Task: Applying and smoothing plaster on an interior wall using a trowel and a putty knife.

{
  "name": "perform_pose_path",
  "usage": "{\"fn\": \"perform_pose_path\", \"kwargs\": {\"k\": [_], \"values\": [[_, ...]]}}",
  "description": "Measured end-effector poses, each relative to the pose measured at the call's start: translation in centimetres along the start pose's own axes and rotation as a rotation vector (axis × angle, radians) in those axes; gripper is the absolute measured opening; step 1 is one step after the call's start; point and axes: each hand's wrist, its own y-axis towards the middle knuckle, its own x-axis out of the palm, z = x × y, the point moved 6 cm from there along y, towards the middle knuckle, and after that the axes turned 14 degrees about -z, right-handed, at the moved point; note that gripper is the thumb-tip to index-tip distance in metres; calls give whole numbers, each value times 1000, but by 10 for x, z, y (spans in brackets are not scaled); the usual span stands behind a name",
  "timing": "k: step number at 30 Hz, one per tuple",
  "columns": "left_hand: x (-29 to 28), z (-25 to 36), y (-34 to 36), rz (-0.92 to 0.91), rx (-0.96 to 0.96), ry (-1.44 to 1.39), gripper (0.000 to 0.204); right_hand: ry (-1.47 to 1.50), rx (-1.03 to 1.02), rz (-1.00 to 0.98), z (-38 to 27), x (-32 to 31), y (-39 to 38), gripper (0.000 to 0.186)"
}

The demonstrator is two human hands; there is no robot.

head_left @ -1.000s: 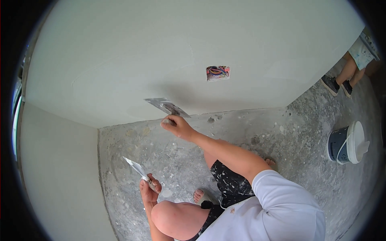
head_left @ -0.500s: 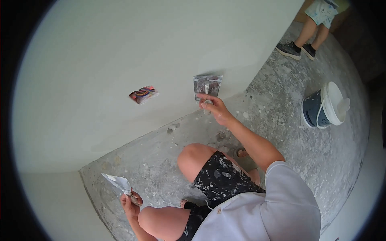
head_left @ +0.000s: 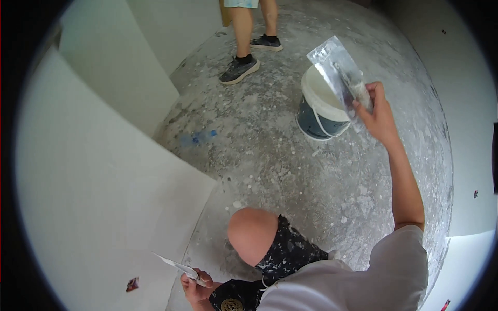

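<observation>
My right hand point(head_left: 374, 114) grips the handle of a flat steel trowel point(head_left: 327, 59), held over a white-rimmed, dark blue bucket point(head_left: 316, 124) that stands on the floor. The trowel hides part of the bucket's top. Low at the left, my left hand point(head_left: 194, 285) holds a putty knife point(head_left: 179, 266) by its handle, its narrow-looking blade pointing left toward the pale wall point(head_left: 104, 176). A small cut-out box point(head_left: 132, 284) is in that wall, near the lower edge of the view. My bare knee point(head_left: 251, 233) is between my two hands.
A co-worker's legs point(head_left: 243, 31) in dark sneakers point(head_left: 239, 70) stand beyond, near another wall section point(head_left: 119, 67). A clear plastic bottle with blue point(head_left: 199, 137) lies on the speckled concrete floor point(head_left: 270, 166). Another wall point(head_left: 467, 155) runs along the right, with small openings in it.
The view has swung rightward, away from the wall in front. My right hand has taken the trowel off that wall to above the bucket. My left hand still holds the knife low.
</observation>
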Motion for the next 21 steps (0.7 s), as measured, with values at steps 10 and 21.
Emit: {"fn": "perform_pose_path", "kwargs": {"k": [10,21], "values": [[0,-96,19,-58,-296,-332,34,-747,474,-702,281,118,151,43],[-6,-108,-7,359,-309,-241,41,-193,573,-1225,351,244,151,41]]}}
